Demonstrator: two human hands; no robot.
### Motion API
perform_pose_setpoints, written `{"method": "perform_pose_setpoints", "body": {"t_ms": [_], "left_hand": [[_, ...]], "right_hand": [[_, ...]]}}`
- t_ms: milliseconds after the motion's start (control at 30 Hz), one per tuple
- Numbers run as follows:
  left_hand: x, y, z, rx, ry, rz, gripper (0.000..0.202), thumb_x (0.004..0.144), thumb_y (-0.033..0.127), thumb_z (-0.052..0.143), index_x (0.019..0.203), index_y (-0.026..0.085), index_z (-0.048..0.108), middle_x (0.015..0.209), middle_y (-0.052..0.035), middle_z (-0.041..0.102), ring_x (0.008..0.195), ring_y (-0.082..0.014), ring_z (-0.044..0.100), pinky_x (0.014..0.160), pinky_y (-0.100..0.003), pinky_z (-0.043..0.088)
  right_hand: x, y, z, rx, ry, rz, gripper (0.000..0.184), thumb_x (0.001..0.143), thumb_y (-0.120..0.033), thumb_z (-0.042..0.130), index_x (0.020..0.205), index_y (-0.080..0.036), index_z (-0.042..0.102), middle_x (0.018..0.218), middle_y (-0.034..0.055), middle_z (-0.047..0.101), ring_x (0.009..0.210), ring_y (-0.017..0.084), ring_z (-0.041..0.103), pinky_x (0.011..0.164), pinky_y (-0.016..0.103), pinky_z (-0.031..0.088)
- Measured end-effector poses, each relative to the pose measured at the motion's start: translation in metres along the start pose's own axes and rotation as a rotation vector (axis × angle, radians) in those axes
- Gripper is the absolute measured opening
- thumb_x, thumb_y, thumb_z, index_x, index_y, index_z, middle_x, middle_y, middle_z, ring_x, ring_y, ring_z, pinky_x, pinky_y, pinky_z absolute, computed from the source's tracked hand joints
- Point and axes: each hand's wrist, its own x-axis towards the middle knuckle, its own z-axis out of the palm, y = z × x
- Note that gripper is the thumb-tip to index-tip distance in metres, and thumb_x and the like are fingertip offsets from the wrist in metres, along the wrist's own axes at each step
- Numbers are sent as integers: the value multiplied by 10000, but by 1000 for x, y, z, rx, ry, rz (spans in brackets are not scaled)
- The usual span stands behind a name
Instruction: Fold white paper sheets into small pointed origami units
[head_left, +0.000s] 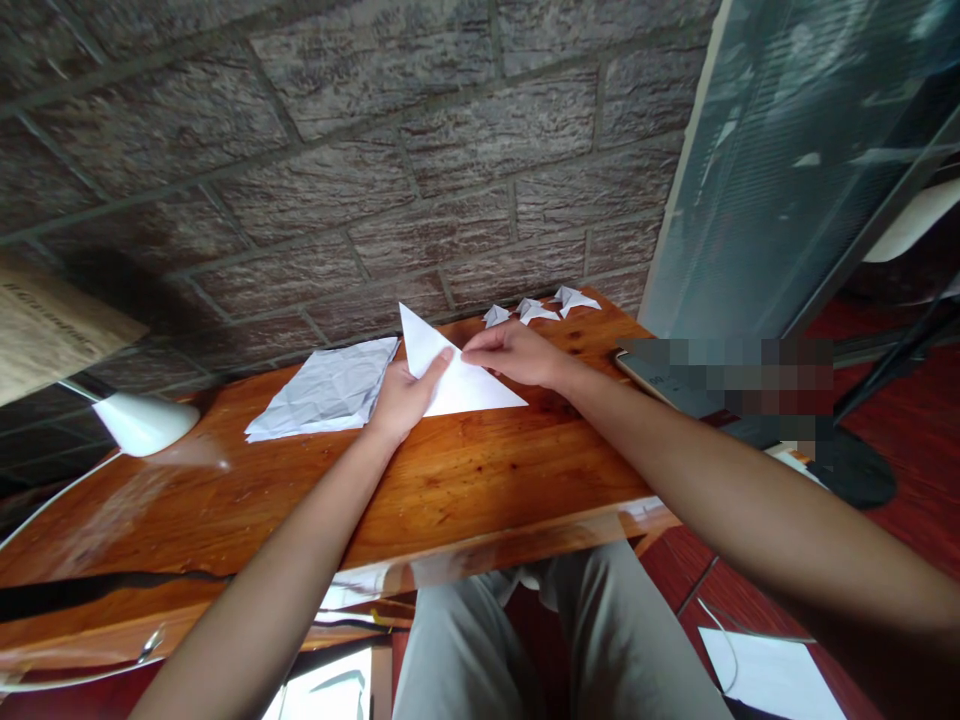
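Reaching in over the near edge of the desk [480, 480] with both forearms, angled inward. Gripping the left side of a white paper triangle [480, 392] in the left hand [405, 398], with the thumb flat on top. Pinching its upper sloping edge with the closed fingers of the right hand [521, 353], bent in from the right. Set just beside creased sheets [322, 390], with bare wood toward the front, and near three folded pieces [537, 312] along the brick wall [465, 215]. Cannot read the dark lettering on the brown shade [52, 325].
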Motion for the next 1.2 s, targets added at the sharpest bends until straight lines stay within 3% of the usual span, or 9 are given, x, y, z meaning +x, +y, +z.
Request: {"method": "perform_pose_setpoints", "body": {"t_ms": [200,400,600,733,800,967,1200], "left_hand": [[3,12,-3,-140,-2,39,485,628,632,807,768,172,734,644,-7,695,536,-128,557,499,-229,402],[5,10,-4,-142,72,115,489,622,623,812,716,153,711,589,5,650,501,-110,512,473,-221,366],[6,10,-4,-170,81,133,459,627,588,828,661,156,680,566,12,619,509,-103,504,465,-212,365],[5,12,-5,-155,140,120,468,650,574,822,558,165,613,517,32,562,469,-74,425,439,-204,310],[5,12,-7,-135,102,94,470,668,580,809,562,161,625,524,30,570,477,-73,429,451,-202,319],[6,5,-11,-90,-140,59,432,686,565,808,754,144,740,692,-17,703,602,-126,572,569,-231,434],[5,4,-13,24,-179,100,456,713,586,777,764,135,742,681,-17,698,546,-109,517,515,-226,364]], "right_hand": [[2,11,3,-57,-31,6,224,755,-339,666,781,-136,757,784,39,729,710,150,606,663,262,455],[3,10,8,-67,-48,-12,252,790,-358,641,814,-133,753,758,27,713,687,138,591,648,253,443],[3,8,7,-58,-33,-9,269,788,-369,647,817,-123,752,790,39,724,709,147,599,659,262,448],[2,6,6,-35,-12,7,281,778,-376,653,828,-118,753,806,45,728,723,154,602,668,269,452],[2,4,5,-20,20,28,281,774,-379,655,822,-119,752,809,47,728,725,158,602,664,270,451],[3,5,-1,30,142,70,287,760,-397,677,839,-133,757,794,34,723,702,154,593,641,266,440],[1,8,-2,66,93,110,364,715,-496,735,793,-142,761,778,33,725,690,160,601,623,268,441]]}}
